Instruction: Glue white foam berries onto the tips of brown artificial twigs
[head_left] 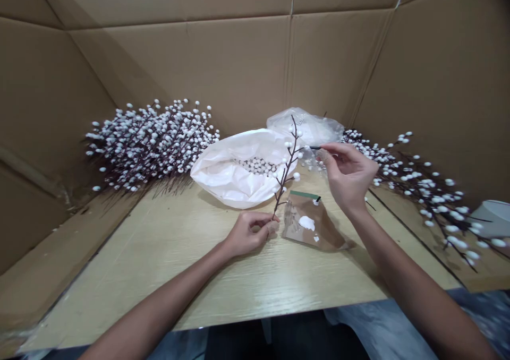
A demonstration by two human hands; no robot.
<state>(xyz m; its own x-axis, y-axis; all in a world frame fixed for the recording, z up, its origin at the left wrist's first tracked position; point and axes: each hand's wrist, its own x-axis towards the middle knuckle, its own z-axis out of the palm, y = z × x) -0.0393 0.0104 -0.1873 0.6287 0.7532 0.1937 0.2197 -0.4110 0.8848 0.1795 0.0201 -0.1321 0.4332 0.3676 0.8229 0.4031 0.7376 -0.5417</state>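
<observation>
My left hand (249,233) pinches the base of a thin dark twig (286,170) that carries a few white buds and stands nearly upright over the table. My right hand (347,173) is raised to the right of the twig, its fingers pinched on a small dark stick-like tool (314,148) whose tip points at the twig's upper part. Just below, between my hands, lies a piece of brown card (314,231) with a blob of white paste on it.
A white plastic bag (239,171) holding loose white buds lies behind the twig, with a clear bag (306,125) behind it. Heaps of budded branches (151,145) lie at the left and branches (430,193) at the right. Cardboard walls (239,68) enclose the wooden table (179,275).
</observation>
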